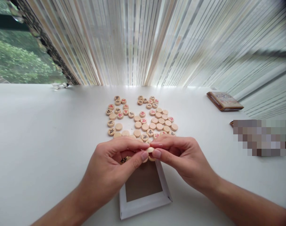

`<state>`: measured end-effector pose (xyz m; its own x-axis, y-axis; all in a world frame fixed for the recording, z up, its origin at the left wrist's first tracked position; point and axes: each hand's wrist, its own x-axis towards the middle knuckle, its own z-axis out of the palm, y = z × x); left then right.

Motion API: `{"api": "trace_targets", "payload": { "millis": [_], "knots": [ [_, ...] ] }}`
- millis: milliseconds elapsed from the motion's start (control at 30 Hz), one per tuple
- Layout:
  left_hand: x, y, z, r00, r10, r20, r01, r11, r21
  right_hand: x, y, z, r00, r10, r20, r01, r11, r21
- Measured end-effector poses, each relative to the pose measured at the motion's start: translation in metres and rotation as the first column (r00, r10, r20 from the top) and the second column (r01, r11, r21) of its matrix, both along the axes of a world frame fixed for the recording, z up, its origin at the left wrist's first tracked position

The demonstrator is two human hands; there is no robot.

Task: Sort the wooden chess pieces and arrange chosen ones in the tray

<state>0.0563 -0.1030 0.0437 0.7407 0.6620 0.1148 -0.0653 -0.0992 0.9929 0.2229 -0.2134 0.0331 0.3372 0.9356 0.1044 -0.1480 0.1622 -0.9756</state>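
My left hand (119,163) and my right hand (180,157) meet in the middle, both closed, pinching one pale round Chinese chess piece (150,150) between thumbs and fingertips. Beneath them lies a shallow white box tray (146,205) with a brown inside. A piece with a black character (124,160) shows under my left hand, and a few more are partly hidden behind my fingers. Beyond my hands, several wooden chess pieces (159,126) are spread over the white table, some blank side up, others showing red or black characters.
At the right stands a flat brown-edged box (225,101) with a picture on its top. Nearer on that side lies another object (260,138), blurred out by pixels. A striped string curtain (124,44) hangs along the back edge of the white table (39,141), with a window at the left.
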Motion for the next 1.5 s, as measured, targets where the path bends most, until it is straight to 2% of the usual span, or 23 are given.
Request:
{"api": "trace_targets", "payload": {
  "millis": [267,533,733,900,1167,1500],
  "knots": [
    [-0.0022,-0.0003,-0.003,1.0,-0.005,-0.007,0.006,0.998,0.056,-0.0008,-0.0013,-0.0049,1.0,0.008,-0.003,-0.008,1.0,0.019],
    [-0.0014,0.0002,-0.0018,1.0,-0.009,0.008,0.008,1.0,0.024,-0.0002,-0.0003,-0.0031,1.0,0.009,-0.016,-0.009,1.0,0.008],
    [0.0025,-0.0006,0.0022,1.0,-0.005,0.027,0.006,0.998,-0.055,0.0012,0.0009,0.0,0.998,0.033,-0.059,-0.036,0.998,-0.051],
    [0.0018,-0.0008,0.0031,1.0,-0.02,0.003,0.021,0.99,-0.14,0.0035,-0.0008,-0.0043,0.985,0.077,-0.152,-0.093,0.991,-0.101],
    [0.0023,-0.0011,-0.001,0.998,-0.057,0.033,0.064,0.955,-0.289,0.003,-0.0014,-0.0057,0.945,0.109,-0.308,-0.148,0.983,-0.107],
    [0.0015,-0.0012,-0.0013,0.998,-0.051,0.045,0.064,0.934,-0.351,0.0032,-0.0026,-0.0027,0.942,0.053,-0.333,-0.12,0.975,-0.186]
  ]
}}
